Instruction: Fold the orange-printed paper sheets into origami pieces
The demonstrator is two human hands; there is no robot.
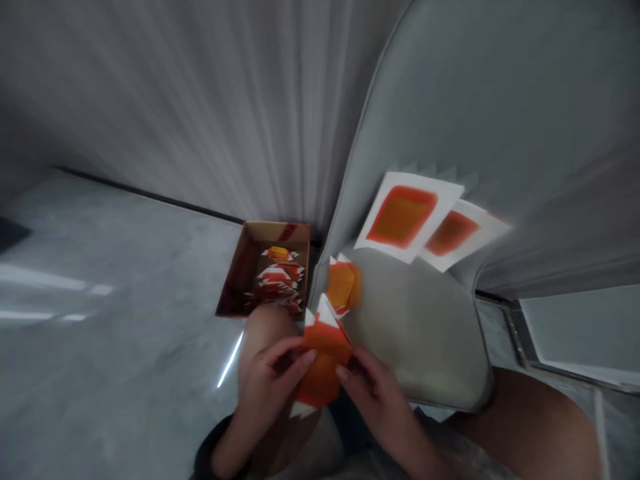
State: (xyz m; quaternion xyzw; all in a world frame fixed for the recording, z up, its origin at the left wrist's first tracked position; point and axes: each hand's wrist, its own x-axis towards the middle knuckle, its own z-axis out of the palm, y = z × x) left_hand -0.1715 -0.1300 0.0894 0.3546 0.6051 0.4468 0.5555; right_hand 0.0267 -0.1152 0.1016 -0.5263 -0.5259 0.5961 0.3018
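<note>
My left hand (273, 383) and my right hand (375, 400) both pinch a folded orange-and-white paper piece (323, 360) from either side, with its white points sticking out above and below. Just beyond it, a second folded orange paper piece (344, 287) rests on the pale seat cushion (415, 327). A shallow cardboard tray (235, 287) holds several similar folded pieces (279, 283), stacked in a row. Two white paper sheets with orange printed squares (407, 217) lie overlapping against the grey chair back.
The tray sits on a grey speckled floor (115, 353) beside my left knee (265, 327). A pleated grey curtain (200, 100) hangs behind it. My right thigh (530, 427) extends at the lower right, and a metal rail (515, 327) runs beyond the seat.
</note>
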